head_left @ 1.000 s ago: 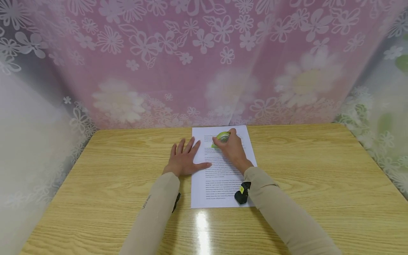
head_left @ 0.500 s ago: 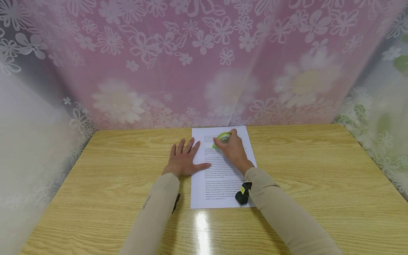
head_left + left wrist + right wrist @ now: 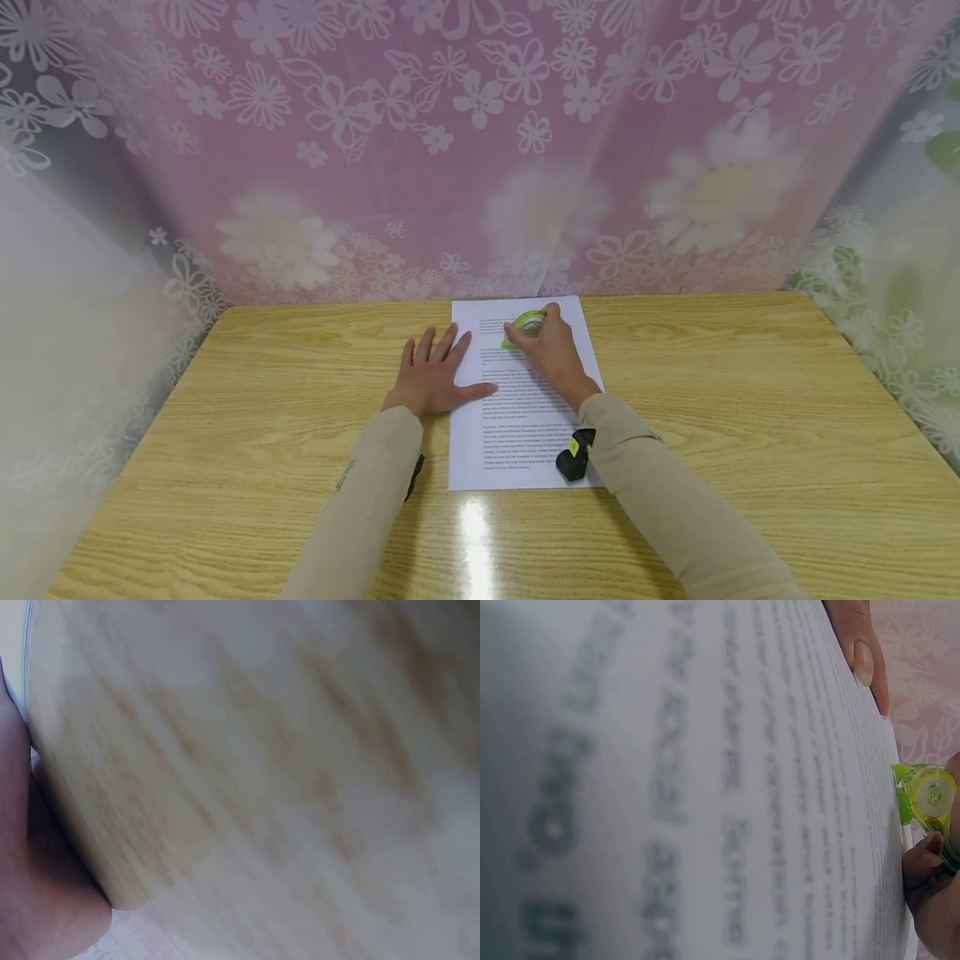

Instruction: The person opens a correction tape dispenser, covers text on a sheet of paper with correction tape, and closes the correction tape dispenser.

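A printed white sheet [image 3: 517,408] lies on the wooden table. My right hand [image 3: 553,350] grips a green, see-through correction-tape-like dispenser [image 3: 530,320] between thumb and fingers over the upper part of the sheet. In the right wrist view the dispenser [image 3: 931,793] has its green tip against the paper [image 3: 795,787], with my right hand [image 3: 939,907] around it. My left hand [image 3: 431,379] rests flat with fingers spread, its thumb on the sheet's left edge. The left wrist view shows part of that hand [image 3: 45,900] at its left side.
The wooden table [image 3: 300,433] extends on both sides of the sheet. A pink flowered curtain [image 3: 420,183] hangs along its back edge. Black wrist devices sit at both sleeves, the right one [image 3: 573,456] above the sheet's lower right corner.
My right hand and the dispenser have shifted slightly to the right over the sheet. My left hand has stayed in place.
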Motion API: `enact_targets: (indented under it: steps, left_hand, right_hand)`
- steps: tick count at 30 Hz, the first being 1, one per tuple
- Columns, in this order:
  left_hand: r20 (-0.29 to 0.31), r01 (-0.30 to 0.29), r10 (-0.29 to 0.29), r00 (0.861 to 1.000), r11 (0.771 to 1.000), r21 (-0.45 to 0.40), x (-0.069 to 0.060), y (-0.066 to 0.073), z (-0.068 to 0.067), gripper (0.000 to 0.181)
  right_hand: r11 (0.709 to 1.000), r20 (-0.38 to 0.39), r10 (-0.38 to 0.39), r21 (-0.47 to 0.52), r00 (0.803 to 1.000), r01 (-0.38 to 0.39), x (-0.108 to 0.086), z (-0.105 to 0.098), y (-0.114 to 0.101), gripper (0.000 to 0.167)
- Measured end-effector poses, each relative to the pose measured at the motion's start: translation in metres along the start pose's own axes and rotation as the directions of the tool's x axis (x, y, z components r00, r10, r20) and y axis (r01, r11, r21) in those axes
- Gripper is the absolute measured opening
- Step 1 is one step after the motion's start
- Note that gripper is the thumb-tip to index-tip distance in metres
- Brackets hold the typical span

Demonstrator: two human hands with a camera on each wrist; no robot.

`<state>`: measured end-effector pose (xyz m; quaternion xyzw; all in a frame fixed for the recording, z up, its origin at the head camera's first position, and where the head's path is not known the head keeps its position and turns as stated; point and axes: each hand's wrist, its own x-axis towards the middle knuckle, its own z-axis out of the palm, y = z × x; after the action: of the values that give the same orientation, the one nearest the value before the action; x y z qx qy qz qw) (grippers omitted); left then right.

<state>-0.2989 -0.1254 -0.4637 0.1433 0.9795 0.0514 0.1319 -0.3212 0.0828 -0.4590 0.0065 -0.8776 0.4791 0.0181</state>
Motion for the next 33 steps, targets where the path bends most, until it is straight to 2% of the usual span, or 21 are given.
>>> enact_targets:
  steps: [10,23,33]
  left_hand:
    - [0.017,0.004,-0.005,1.000,1.000,0.021,-0.0032,0.0021,-0.0037,0.100]
    - [0.000,-0.007,0.007,1.000,1.000,0.018,-0.0060,0.0040,-0.0078,0.100]
    - [0.002,-0.004,0.004,1.000,1.000,0.014,-0.0042,0.0022,-0.0043,0.100]
  right_hand:
    - [1.000,0.008,0.015,-0.005,1.000,-0.015,-0.0003,-0.0016,0.0030,0.062]
    - [1.000,0.008,0.010,-0.001,1.000,-0.010,0.0003,-0.0046,0.0058,0.062]
    - [1.000,0.001,0.000,-0.006,1.000,0.000,-0.0014,-0.0060,0.0056,0.060]
